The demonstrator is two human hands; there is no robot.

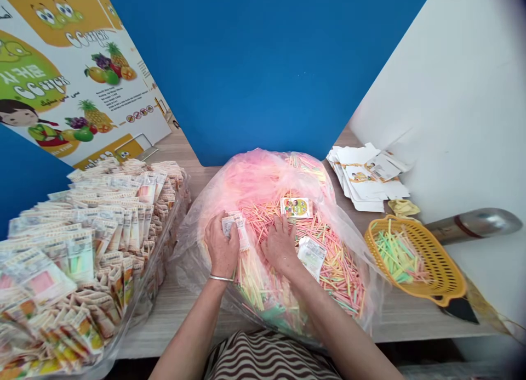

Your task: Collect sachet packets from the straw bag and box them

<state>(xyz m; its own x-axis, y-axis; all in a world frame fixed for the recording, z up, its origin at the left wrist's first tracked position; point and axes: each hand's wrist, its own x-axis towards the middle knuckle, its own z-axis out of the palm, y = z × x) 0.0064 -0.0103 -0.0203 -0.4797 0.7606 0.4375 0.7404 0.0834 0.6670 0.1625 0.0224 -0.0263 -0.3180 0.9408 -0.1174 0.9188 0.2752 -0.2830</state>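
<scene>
Head view, nearest first: a striped garment (271, 359) shows at the bottom edge, against the near side of the table (143, 344). A clear plastic bag (258, 169) full of thin coloured sticks (343, 273) lies right before me, its mouth open. Loose film covers the sticks on the left and far sides, and my right forearm crosses those nearest me. My left hand (222, 245), a bracelet (222, 278) at its wrist, pinches a small packet (243, 236) between thumb and fingers above the bag's left part. My right hand (281, 245) has its fingers bent down onto the sticks; whether they pinch any, I cannot tell. A second packet (313, 256) lies just beside my right wrist, and a fruit-printed packet (296, 207) lies just beyond my right fingertips.

To my left, a clear tub (154, 284) heaped with filled packets (109, 226) hems in that side. On my right, a yellow basket (441, 259) holds more sticks, with a metal cylinder (479, 225) behind it. Farther back lie a crumpled cloth (404, 208) and a pile of white cards (367, 177). A blue panel (267, 67) blocks the far side, and a printed carton (90, 67) stands at far left.
</scene>
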